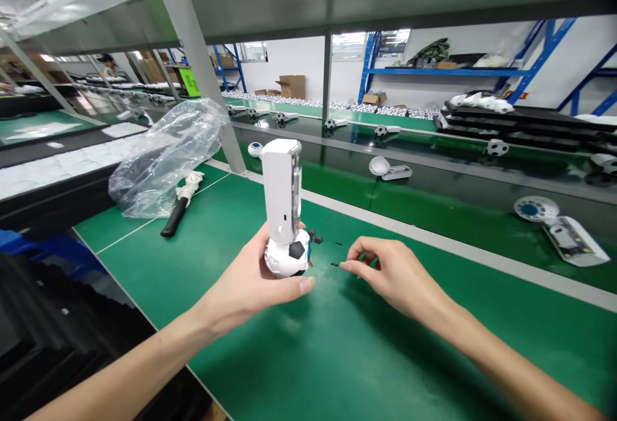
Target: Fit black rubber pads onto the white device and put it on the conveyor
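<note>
And here's the left hand [241, 286], its grip clamped around the patterned ball base [292, 257] of a white device [279, 193], the tall body standing upright above the green worktop [308, 357]. Over on the other side, the right hand [400, 273] reaches low, thumb and forefinger right by a thin dark strip [334, 264]. Is that grip together on it, or just beside it? I can't tell from here.

Here's the danger, as I see it: the device looks tall above that rounded base, so a loose hold or a knock could let it tip or roll in the palm. That dark strip looks slight enough to slip from the fingertips or skid off under a careless sleeve or wrist. A second dark strip [339, 243] lies just beyond, and the dark pieces [318, 239] sit close behind the left hand — one sweep of the knuckles could scatter them towards the belt [434, 215].

Now, what's hard to make out: the left fingers are mostly behind the base, the far side of the device is turned away, and the right hand's other fingers curl out of sight. The clear bag [168, 157] partly blurs into glare, and the white wrapping [191, 183] on the black-handled tool [175, 217] hides its head.
</note>
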{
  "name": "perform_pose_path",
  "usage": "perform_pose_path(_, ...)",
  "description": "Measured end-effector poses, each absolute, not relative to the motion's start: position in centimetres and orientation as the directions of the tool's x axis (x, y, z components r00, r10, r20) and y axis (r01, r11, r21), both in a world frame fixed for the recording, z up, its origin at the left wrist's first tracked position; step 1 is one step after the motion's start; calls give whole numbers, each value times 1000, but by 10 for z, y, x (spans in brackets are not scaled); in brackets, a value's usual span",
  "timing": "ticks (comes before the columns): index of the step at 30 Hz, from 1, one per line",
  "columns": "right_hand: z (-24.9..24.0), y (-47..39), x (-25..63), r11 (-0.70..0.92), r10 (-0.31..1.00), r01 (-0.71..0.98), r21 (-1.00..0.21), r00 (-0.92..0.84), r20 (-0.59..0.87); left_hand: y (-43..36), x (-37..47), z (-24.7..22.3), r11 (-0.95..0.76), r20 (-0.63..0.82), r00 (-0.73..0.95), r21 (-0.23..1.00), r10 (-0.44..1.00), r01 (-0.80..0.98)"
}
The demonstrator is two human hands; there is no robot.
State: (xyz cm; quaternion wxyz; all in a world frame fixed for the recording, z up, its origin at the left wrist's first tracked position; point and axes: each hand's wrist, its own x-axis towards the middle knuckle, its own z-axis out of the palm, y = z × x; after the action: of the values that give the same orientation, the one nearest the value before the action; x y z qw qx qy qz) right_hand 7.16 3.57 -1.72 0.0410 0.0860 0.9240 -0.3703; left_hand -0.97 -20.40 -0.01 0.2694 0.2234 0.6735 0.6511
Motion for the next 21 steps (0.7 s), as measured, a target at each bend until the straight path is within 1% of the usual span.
perform_pose_path(3,-19,57,96,598,154,194,-777,-980,-126,-196,-8,2,48,-84,-679,996,730,-71)
perform_pose_path(6,-22,73,118,530,187,194,-825,-976,-109,-188,-5,3,21,-109,-577,987,810,-158)
perform_pose_path(9,-26,83,134,500,227,192,-844,-970,-87,-178,-1,2,12,-135,-538,974,832,-227)
perform_pose_path(12,-30,89,143,430,258,173,-886,-964,-63,-168,2,-1,-5,-126,-523,970,843,-243)
perform_pose_path(14,-30,91,146,368,264,130,-921,-964,-31,-161,4,-4,-12,-115,-511,971,852,-238)
perform_pose_path(16,-28,92,148,335,275,38,-941,-960,59,-156,5,-7,8,-115,-503,978,857,-210)
perform_pose_path(18,-22,91,151,375,298,-103,-921,-928,225,-151,6,-7,34,-117,-504,985,856,-172)
perform_pose_path(19,-19,90,153,427,304,-182,-886,-894,330,-148,7,-7,50,-123,-505,987,854,-156)
perform_pose_path(21,-10,88,158,559,268,-334,-759,-793,546,-144,10,-5,77,-138,-500,987,855,-140)
